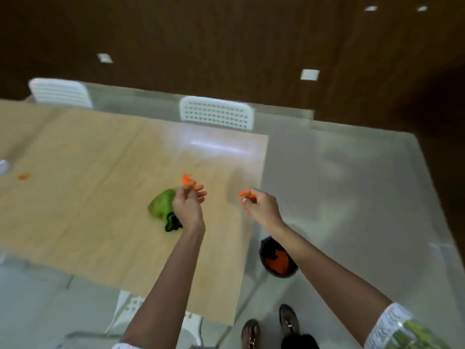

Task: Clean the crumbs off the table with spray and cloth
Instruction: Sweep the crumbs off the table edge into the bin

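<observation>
The frame is motion-blurred. My left hand (188,206) hovers over the wooden table (83,197) with its fingers curled, and its fingertips pinch a small clump of orange crumbs (187,179). A crumpled green cloth (161,205) with a dark edge lies on the table just left of that hand, partly hidden by the wrist. My right hand (261,205) is over the table's right edge, fingers curled inward with orange showing at the tips; whether that is crumbs or nails is unclear. More orange crumbs (24,176) lie at the far left.
A black bin (276,258) holding orange scraps stands on the grey floor beside the table's right edge, under my right forearm. White chairs (216,113) line the far side, and another is at the near side. A pale round object (3,166) sits at the left edge.
</observation>
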